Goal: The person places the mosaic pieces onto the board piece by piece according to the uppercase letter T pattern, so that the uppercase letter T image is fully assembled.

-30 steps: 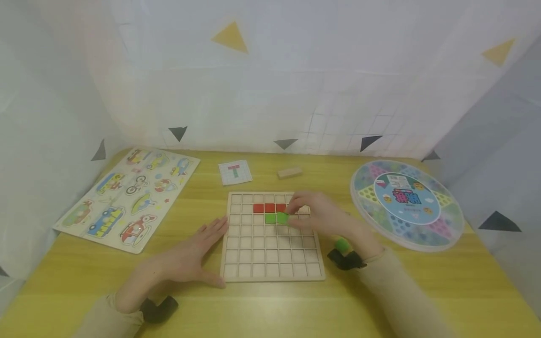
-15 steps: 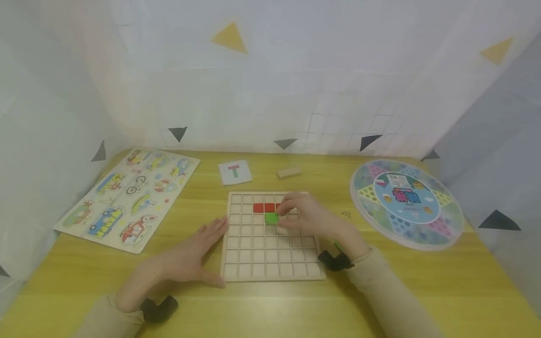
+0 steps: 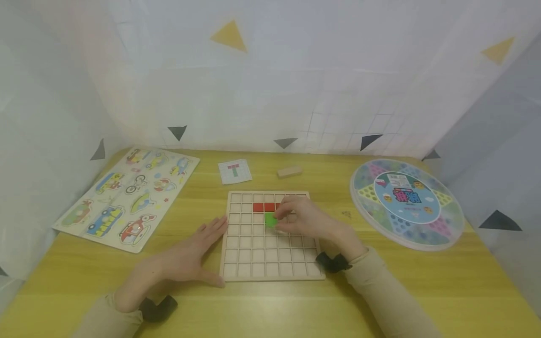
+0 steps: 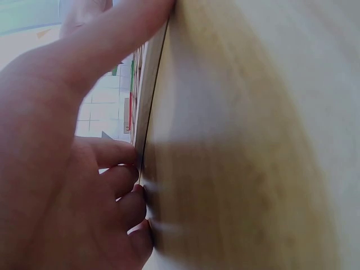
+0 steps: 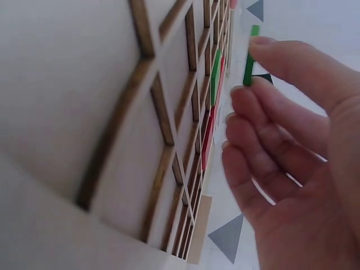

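Observation:
A wooden grid board (image 3: 245, 256) lies on the table in the head view. Red square tiles (image 3: 258, 207) form a row near its far side, partly covered by my right hand (image 3: 308, 218). That hand pinches a green square tile (image 5: 251, 56) between thumb and fingertips, held above the board and apart from it in the right wrist view. Another green tile (image 5: 215, 79) sits in a cell beside the red row. My left hand (image 3: 190, 253) rests along the board's left edge, thumb and fingers spread and touching its side, holding nothing.
Behind the board lie a card (image 3: 235, 172) with a printed T pattern and a small wooden block (image 3: 289, 172). A vehicle puzzle board (image 3: 131, 199) lies at left, a round game box (image 3: 407, 202) at right. A pale wall cloth (image 3: 270, 94) hangs behind.
My right hand has moved left with the green tile, which now overlaps the placed one in the head view. A green piece right of the board has gone behind my wrist. My left hand stays put.

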Available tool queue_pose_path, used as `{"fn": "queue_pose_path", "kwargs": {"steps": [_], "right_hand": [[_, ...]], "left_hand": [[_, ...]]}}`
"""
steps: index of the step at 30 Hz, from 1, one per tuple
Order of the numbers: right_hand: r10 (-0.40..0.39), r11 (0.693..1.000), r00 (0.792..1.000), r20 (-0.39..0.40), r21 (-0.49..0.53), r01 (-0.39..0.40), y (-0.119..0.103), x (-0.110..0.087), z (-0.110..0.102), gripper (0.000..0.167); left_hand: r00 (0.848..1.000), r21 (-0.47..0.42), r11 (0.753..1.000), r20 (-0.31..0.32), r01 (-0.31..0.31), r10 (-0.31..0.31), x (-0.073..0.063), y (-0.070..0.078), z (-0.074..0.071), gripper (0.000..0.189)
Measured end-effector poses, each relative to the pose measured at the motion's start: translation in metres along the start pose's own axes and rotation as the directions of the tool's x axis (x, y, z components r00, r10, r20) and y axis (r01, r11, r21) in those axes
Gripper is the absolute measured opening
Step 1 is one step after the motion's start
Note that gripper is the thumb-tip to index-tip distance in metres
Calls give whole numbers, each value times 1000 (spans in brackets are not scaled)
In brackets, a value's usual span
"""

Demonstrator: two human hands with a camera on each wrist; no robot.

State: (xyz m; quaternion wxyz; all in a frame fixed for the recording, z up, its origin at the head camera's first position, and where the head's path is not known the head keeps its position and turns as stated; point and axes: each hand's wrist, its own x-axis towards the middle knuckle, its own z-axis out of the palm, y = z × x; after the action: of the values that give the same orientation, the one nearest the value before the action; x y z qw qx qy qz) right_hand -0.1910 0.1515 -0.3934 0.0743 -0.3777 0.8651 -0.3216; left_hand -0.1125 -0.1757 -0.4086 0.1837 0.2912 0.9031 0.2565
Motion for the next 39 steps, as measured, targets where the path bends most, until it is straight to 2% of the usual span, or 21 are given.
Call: {"fn": "queue_pose_path", "kwargs": {"steps": [6, 17, 32, 39], "right_hand": [[21, 999, 999, 36, -39, -20, 5, 2, 4, 17], [-5, 996, 1000, 25, -90, 7, 4, 3, 6, 18], [-36, 986, 997, 70, -161, 47, 0, 2, 5, 19], [-18, 985, 996, 84, -168, 31, 2, 2, 6, 20]], "left_hand": [[1000, 6, 1000, 0, 0, 0, 0, 0, -1, 127], [1000, 14, 1000, -4, 6, -6, 0, -1, 1, 128], [1000, 10, 1000, 3, 17, -17, 0, 2, -1, 127], [1000, 8, 1000, 4, 23, -23, 0, 2, 0, 128]]}}
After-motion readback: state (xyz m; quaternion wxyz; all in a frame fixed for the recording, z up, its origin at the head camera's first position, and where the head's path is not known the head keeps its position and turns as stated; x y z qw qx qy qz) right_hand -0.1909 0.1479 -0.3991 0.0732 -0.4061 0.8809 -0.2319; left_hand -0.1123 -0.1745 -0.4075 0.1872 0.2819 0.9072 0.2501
